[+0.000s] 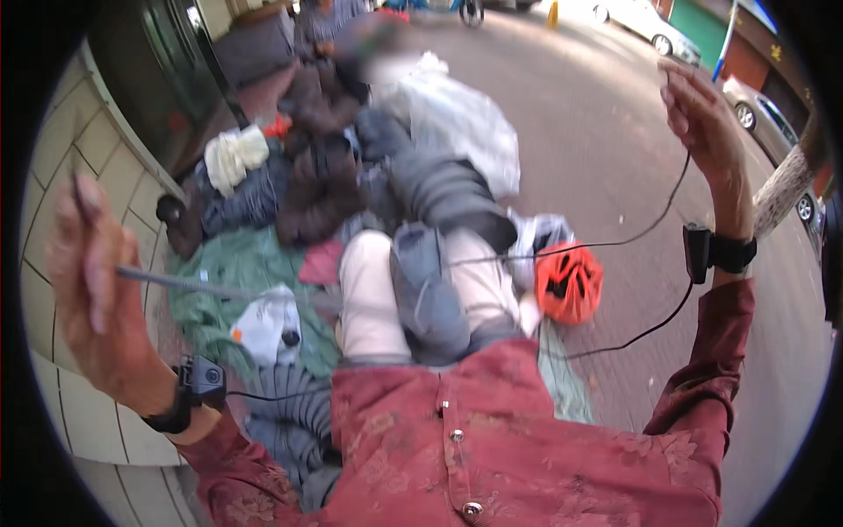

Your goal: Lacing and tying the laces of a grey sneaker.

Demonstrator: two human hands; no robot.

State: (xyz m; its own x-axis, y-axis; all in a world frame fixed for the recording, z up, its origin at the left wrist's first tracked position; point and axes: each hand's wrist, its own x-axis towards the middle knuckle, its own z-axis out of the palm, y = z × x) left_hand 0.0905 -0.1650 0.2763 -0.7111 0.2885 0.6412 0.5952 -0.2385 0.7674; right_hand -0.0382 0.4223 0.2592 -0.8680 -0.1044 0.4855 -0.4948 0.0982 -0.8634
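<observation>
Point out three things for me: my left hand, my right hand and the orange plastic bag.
Left hand (107, 299): head view, on the middle of the hand.
Right hand (709, 130): head view, on the middle of the hand.
Orange plastic bag (580, 305): head view, on its lower side.

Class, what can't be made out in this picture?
In the head view:
Left hand: blur hides what the dark sliver at its fingertips is.
Right hand: fingertips too small to show what they pinch, if anything.
Orange object: shadow hides its inside.
White car: upper edge cuts off its top.
</observation>
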